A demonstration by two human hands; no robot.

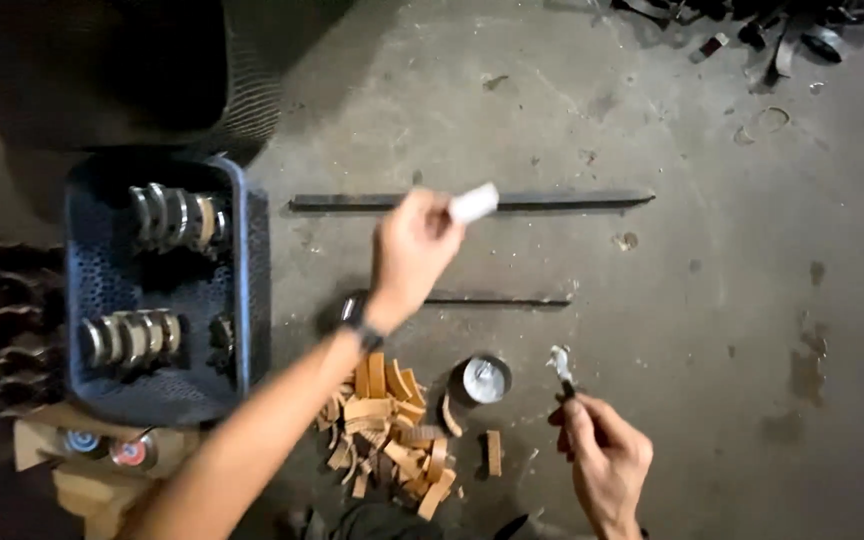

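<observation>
1. Left hand — closed on a small white piece, raised over the long dark bar on the concrete floor.
2. Right hand — gripping a brush with a white-coated tip, just beside the open tin.
3. Pile of tan curved strips lies between the forearms.
4. Blue crate of metal rings stands further left.

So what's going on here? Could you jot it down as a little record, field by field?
Left hand: raised, holding a small white piece
Right hand: holding a brush with a white-coated tip
Tin: open, on the concrete floor between the hands
Tan curved strips: heaped beside the tin
Blue basket: holds curved metal parts
Dark bars: lying flat on the floor
</observation>
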